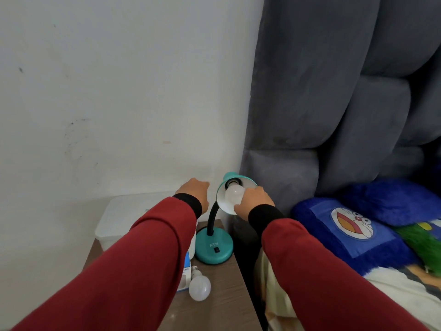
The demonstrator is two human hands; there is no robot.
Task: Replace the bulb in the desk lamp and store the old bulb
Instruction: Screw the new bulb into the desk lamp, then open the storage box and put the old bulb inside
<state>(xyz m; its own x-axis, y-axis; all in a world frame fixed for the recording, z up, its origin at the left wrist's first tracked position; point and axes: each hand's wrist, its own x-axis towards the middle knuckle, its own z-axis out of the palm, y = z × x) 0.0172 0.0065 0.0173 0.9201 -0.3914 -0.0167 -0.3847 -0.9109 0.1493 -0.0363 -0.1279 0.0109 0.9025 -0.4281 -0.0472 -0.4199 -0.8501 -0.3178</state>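
Teal lamp (214, 247), white bulb (200, 287), red sleeves (143, 254), grey headboard (322, 91), blue cartoon-print pillow (353, 232)

Wood-grain counter (222, 295) carrying teal lamp base (214, 247) near its right edge. Loose white bulb (200, 285) lying on its side in front of base, touching blue-and-white bulb box (186, 271) on its left. White lidded bin (133, 216) sitting at back, against wall. Bed (393, 290) adjoining on right, bearing blue cartoon pillow (350, 235).

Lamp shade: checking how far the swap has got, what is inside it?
A white bulb sits in the black socket inside the lamp shade, gripped by the right hand. Its screw base is hidden.
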